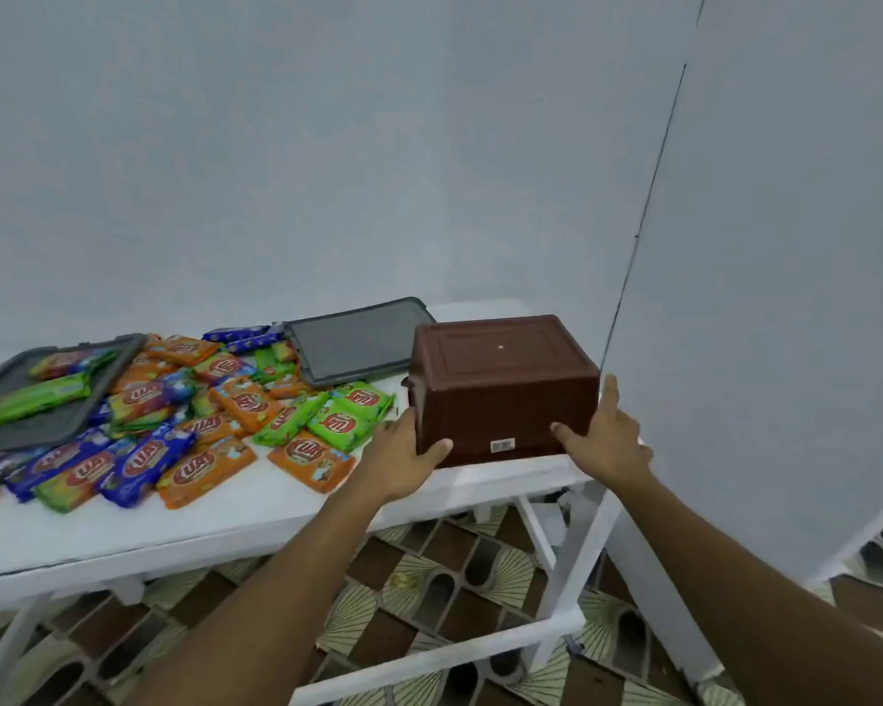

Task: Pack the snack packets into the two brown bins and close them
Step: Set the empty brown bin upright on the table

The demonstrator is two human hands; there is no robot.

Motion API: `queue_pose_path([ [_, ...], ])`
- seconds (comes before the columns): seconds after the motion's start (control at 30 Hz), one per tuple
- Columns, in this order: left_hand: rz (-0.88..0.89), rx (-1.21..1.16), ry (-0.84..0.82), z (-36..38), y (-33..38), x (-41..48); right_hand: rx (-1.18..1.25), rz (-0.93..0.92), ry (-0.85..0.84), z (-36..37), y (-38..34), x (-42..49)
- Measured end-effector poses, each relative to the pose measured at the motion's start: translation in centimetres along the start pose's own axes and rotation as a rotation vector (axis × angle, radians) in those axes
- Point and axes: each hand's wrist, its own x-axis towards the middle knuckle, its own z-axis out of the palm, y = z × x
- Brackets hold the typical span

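A brown bin [500,384] stands upside down at the right end of the white table [225,517], its flat base facing up. My left hand [404,461] grips its lower left side and my right hand [605,440] grips its lower right side. Only one brown bin shows; whether another is nested under it I cannot tell. Several snack packets [184,420] in orange, green and blue lie spread over the table's left and middle. Two grey lids lie flat: one [353,341] behind the bin's left side, another [47,394] at the far left with green packets on it.
A grey wall stands close behind the table and a white panel [760,323] rises just right of the bin. The table's right edge lies right beside the bin. A patterned tile floor [429,593] shows below the table's white frame.
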Motion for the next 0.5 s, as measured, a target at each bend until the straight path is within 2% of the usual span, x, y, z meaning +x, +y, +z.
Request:
queue_pose_path([
  [0.1,-0.006,-0.199,0.145,1.3,-0.5,1.8,0.026,-0.012,0.066,0.2,0.4,2.4],
  [0.17,0.001,-0.149,0.357,0.8,0.3,2.9,0.067,-0.048,0.198,-0.8,0.2,3.7],
  [0.23,0.029,-0.188,0.549,-1.2,1.6,4.2,0.239,-0.130,0.332,-2.8,-1.0,4.6],
  [0.27,0.050,-0.285,0.616,-2.4,2.5,5.6,0.369,-0.148,0.378,-4.1,-1.6,5.9],
  [0.33,0.099,-0.551,0.607,-5.0,3.5,7.0,0.617,-0.185,0.377,-6.2,-3.0,7.1],
  [0.4,0.168,-0.664,0.566,-6.7,3.8,8.8,0.753,-0.232,0.351,-7.7,-4.0,8.8],
  [0.5,0.238,-0.474,0.528,-6.9,3.1,10.8,0.603,-0.289,0.358,-8.1,-4.5,11.6],
])
